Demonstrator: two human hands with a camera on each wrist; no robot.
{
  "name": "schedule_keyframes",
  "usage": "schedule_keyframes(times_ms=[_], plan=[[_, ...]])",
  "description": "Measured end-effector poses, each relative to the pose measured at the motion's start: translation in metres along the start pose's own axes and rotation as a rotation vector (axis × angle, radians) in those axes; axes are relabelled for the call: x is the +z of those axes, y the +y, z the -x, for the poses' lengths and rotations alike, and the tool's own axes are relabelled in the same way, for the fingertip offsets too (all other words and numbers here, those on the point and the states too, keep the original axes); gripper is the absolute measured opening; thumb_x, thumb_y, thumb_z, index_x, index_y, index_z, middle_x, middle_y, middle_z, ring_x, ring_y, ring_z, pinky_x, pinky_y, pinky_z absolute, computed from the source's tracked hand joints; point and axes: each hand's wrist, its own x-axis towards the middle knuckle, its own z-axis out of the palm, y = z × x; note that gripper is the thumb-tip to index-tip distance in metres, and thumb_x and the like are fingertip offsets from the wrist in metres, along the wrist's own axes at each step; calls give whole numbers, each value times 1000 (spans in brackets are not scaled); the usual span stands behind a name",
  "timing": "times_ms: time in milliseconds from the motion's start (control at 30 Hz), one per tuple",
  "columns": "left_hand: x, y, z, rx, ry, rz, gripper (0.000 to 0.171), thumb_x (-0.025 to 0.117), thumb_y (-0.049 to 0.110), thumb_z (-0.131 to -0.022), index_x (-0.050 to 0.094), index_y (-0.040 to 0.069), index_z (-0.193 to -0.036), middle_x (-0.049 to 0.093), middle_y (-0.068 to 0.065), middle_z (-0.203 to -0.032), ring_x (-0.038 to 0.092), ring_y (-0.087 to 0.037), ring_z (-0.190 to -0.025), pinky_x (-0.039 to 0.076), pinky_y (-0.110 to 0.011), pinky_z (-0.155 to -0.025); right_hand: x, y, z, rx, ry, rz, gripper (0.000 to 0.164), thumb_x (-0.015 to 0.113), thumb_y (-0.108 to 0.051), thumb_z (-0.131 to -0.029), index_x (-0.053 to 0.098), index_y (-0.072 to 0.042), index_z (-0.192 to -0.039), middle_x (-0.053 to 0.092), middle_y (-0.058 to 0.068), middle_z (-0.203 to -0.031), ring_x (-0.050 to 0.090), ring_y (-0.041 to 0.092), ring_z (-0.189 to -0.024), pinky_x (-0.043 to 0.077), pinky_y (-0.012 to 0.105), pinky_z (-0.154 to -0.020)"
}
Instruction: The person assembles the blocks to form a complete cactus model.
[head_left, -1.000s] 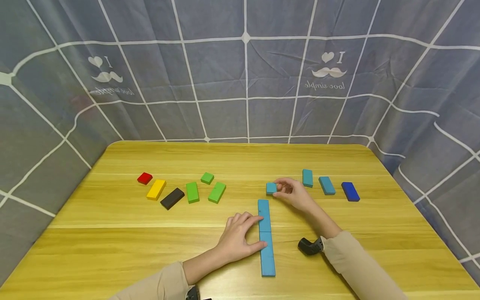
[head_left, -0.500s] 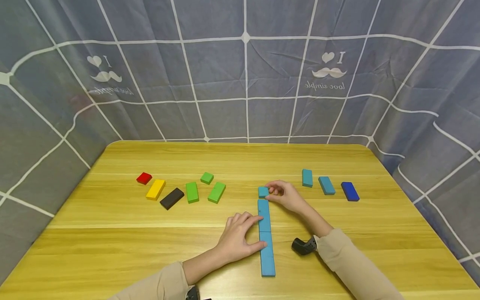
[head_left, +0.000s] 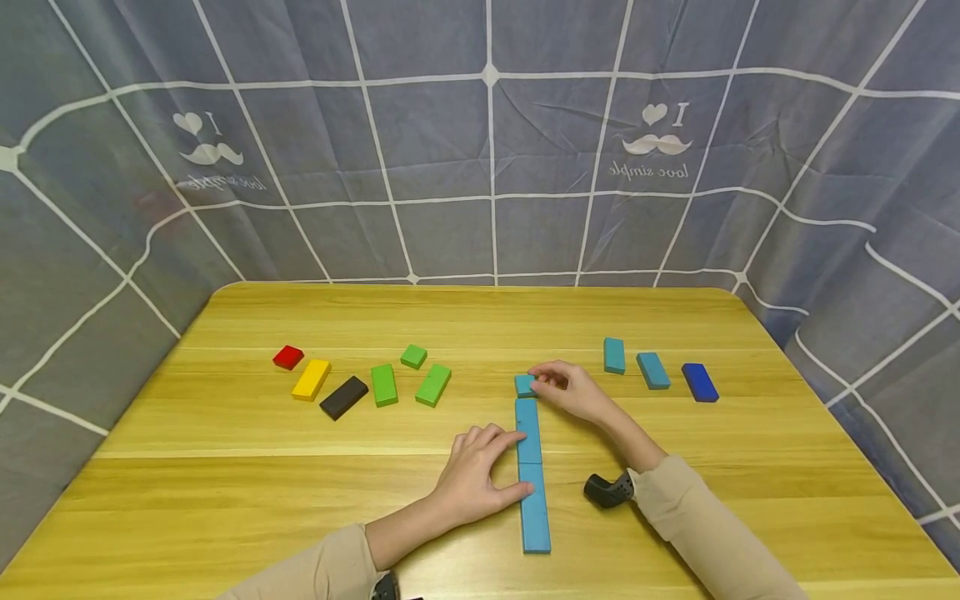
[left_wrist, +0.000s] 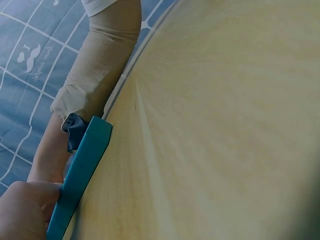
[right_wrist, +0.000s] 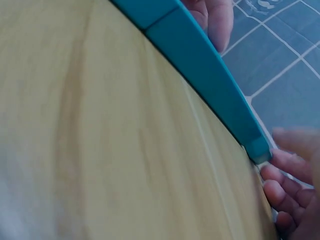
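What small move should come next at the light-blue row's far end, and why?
Probably the right hand should nudge the small block snug against the row: its fingers hold that block, lined up there; the left hand touches the row; joint tightness is unclear.

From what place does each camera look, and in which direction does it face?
Head: on the head, facing forward and down at the table and curtain; left hand, right hand and sleeves show.
Left wrist: on that wrist, looking low across the table at the blue block row; part of the left hand and the right forearm show.
Right wrist: on that wrist, looking along this row; both hands show partly.
Both wrist views share the row.
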Motion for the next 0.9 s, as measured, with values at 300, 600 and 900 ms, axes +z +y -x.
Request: schedule_keyframes(times_ms=[300, 600, 900], plan=[[0, 0, 0, -7, -3, -2, 57, 67, 46, -76, 55, 17, -123, 54, 6, -106, 42, -11, -88, 31, -32, -81, 3, -3, -1, 65, 30, 33, 25, 64, -18, -86, 64, -1, -104, 59, 4, -83, 49, 14, -70, 41, 24, -63], [0, 0, 0, -13, -7, -5, 57, 67, 46, -76, 55, 18, -124, 54, 6, -107, 42, -11, -90, 30, -32, -82, 2, -3, -1, 53, 7, 1, 24, 66, -16, -84, 65, -1, -101, 59, 6, -83, 49, 16, -71, 41, 24, -64], [0, 1, 0, -15, -6, -6, 57, 67, 45, -75, 55, 18, -124, 54, 6, -106, 43, -11, -90, 30, -32, -81, -1, -28, 4, 42, -17, 0, 23, 64, -5, -84, 61, 10, -101, 59, 16, -85, 48, 20, -72, 40, 26, -64]])
